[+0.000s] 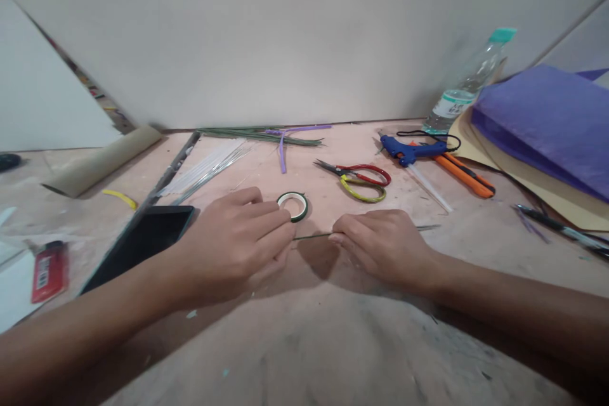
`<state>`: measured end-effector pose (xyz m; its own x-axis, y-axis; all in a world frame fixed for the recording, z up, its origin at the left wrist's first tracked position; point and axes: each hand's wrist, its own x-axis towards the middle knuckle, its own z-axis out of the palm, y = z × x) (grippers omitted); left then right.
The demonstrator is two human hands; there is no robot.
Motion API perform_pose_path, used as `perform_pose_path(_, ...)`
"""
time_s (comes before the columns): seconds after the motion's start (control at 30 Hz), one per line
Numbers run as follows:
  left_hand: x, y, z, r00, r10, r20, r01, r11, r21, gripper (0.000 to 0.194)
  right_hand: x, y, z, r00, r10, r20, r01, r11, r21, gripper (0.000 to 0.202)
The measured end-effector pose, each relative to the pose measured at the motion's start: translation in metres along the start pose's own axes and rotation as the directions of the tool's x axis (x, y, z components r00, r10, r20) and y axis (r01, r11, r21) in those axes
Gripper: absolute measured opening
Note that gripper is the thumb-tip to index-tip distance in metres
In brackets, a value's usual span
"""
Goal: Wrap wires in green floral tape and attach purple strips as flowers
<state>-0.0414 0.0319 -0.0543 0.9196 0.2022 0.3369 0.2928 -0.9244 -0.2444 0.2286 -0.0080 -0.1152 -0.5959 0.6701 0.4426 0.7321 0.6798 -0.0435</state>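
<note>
Friend: You're far away. What do you see?

Me: A tall, flat white wall (295,38) fills the top of the frame, so I wouldn't push up there. Below it is a wide, pale pink table (285,349). I think the lower middle has the most room to slide.

Friend: And the hands?

Me: The bare left hand (240,238) is left of the middle, the bare right hand (385,244) right of it. Each has its fingers curled together in a pinch.

Friend: What could they bump?

Me: A flat, black, shiny slab (147,238) lies beside the left wrist, so I'd lift there. Metal scissors with red and yellow loops (343,172) lie above the right hand. A dark green tape ring with a white inside (303,204) is by the left fingers. I can't tell if they touch.

Friend: What are they pinching?

Me: Both clamp one thin, dark green stick (314,236), mid-frame. I can't tell what it's made of. I'd keep it straight, pinch softly and go slow, or it may bend.
</note>
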Motion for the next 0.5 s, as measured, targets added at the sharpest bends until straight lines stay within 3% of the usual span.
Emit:
perform_pose_path(0.17, 0.009, 0.021, 0.0, 0.993, -0.064, 0.097, 0.059, 0.997, 0.05, 0.019, 0.0, -0.002, -0.002, 0.997, -0.071, 0.04, 0.07, 0.997, 0.03, 0.03)
perform_pose_path(0.3, 0.009, 0.032, 0.01, 0.99, -0.035, 0.135, 0.031, 0.999, 0.035, 0.014, 0.001, -0.009, -0.005, 0.991, -0.125, 0.051, 0.123, 0.992, 0.03, 0.026)
perform_pose_path(0.5, 0.004, 0.01, 0.015, 0.981, -0.125, 0.151, 0.114, 0.99, 0.079, 0.024, 0.004, -0.006, -0.005, 0.998, 0.069, 0.0, -0.069, 0.998, 0.001, 0.031)
